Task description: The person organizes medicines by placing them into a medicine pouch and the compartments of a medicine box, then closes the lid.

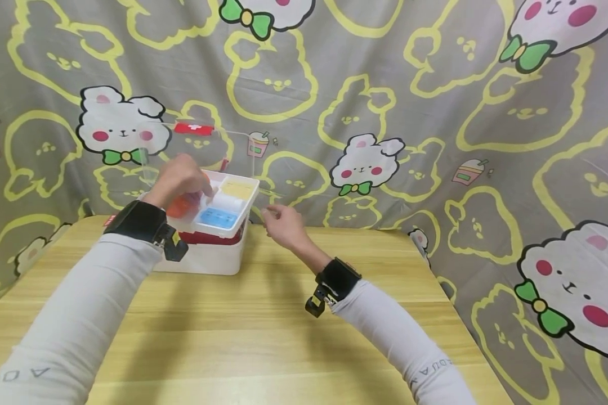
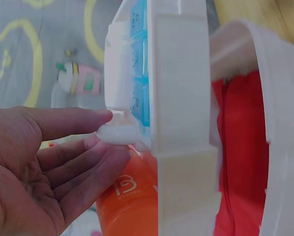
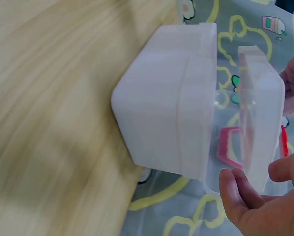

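Observation:
My left hand point(image 1: 182, 177) pinches a white handle point(image 2: 118, 133) in the middle of a lift-out tray point(image 1: 253, 188), thumb on one side and fingers on the other. The tray sits raised and tilted over a white box point(image 1: 202, 259), with a gap between them in the right wrist view. In it lie an orange bottle point(image 2: 130, 201), a blue pill case point(image 1: 218, 217), a white roll point(image 1: 229, 202) and a yellow item point(image 1: 236, 189). Just off the tray's right edge, my right hand point(image 1: 286, 225) holds nothing, its fingers loosely bent.
Inside the box shows a red zippered pouch point(image 2: 245, 147). A clear lid with a red cross latch point(image 1: 194, 129) stands raised behind the tray. The box rests on a wooden table point(image 1: 284, 337), against a patterned grey curtain point(image 1: 294, 129).

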The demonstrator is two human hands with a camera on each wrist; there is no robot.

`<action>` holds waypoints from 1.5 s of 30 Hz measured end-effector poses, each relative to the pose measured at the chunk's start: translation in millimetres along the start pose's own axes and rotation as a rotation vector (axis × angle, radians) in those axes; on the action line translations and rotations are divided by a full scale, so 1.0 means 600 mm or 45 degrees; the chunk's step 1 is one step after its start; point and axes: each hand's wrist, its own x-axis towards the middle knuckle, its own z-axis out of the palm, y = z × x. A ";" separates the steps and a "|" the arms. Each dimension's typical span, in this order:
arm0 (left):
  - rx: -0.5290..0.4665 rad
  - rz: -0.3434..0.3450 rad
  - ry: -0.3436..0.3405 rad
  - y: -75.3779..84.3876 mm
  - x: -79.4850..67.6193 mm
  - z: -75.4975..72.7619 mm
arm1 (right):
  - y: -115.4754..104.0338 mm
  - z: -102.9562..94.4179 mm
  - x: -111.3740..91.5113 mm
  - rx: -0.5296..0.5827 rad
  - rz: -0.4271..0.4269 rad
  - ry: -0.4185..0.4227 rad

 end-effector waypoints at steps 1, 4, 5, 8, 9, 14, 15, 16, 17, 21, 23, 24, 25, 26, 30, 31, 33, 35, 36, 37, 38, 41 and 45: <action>0.000 -0.007 0.022 -0.006 0.002 -0.003 | 0.002 0.004 0.000 -0.021 -0.005 0.000; 0.014 -0.043 0.086 -0.024 0.007 -0.010 | 0.009 0.020 0.002 -0.053 0.005 -0.013; 0.020 -0.058 0.107 -0.029 0.009 -0.011 | 0.012 0.026 0.003 -0.063 0.015 -0.021; 0.016 -0.121 0.144 -0.045 0.013 -0.014 | 0.016 0.047 0.003 -0.092 0.048 -0.042; 0.020 -0.134 0.155 -0.050 0.014 -0.015 | 0.017 0.054 0.004 -0.106 0.049 -0.050; 0.046 -0.196 0.184 -0.077 0.021 -0.014 | 0.020 0.089 0.001 -0.110 0.042 -0.092; 0.043 -0.205 0.185 -0.082 0.021 -0.013 | 0.021 0.094 0.000 -0.106 0.036 -0.092; 0.030 -0.218 0.179 -0.086 0.021 -0.012 | 0.022 0.098 -0.001 -0.097 0.033 -0.090; 0.015 -0.226 0.175 -0.090 0.021 -0.011 | 0.023 0.101 -0.002 -0.089 0.023 -0.086; -0.012 -0.247 0.162 -0.105 0.019 -0.006 | 0.026 0.104 -0.005 -0.072 -0.017 -0.072; -0.006 -0.244 0.153 -0.109 0.019 -0.003 | 0.028 0.104 -0.005 -0.077 -0.031 -0.068; -0.002 -0.242 0.148 -0.110 0.019 -0.001 | 0.028 0.105 -0.005 -0.084 -0.036 -0.066; -0.006 -0.242 0.145 -0.111 0.018 0.001 | 0.029 0.106 -0.005 -0.092 -0.040 -0.065; -0.012 -0.244 0.143 -0.111 0.017 0.003 | 0.030 0.107 -0.005 -0.100 -0.046 -0.064; -0.049 -0.261 0.143 -0.113 0.019 0.011 | 0.032 0.111 -0.005 -0.124 -0.043 -0.067; -0.054 -0.260 0.143 -0.114 0.020 0.013 | 0.032 0.111 -0.005 -0.128 -0.042 -0.066; -0.049 -0.251 0.148 -0.118 0.022 0.016 | 0.032 0.111 -0.006 -0.134 -0.035 -0.062; -0.035 -0.241 0.153 -0.122 0.024 0.018 | 0.031 0.111 -0.007 -0.132 -0.030 -0.061; -0.025 -0.239 0.154 -0.124 0.025 0.018 | 0.031 0.111 -0.007 -0.127 -0.029 -0.062; -0.016 -0.237 0.154 -0.126 0.025 0.019 | 0.031 0.111 -0.007 -0.127 -0.031 -0.061; -0.009 -0.240 0.153 -0.128 0.026 0.019 | 0.032 0.112 -0.007 -0.127 -0.033 -0.058; 0.005 -0.251 0.137 -0.132 0.029 0.021 | 0.033 0.114 -0.006 -0.133 -0.046 -0.046; 0.026 -0.258 0.134 -0.136 0.033 0.021 | 0.032 0.115 -0.005 -0.140 -0.072 -0.035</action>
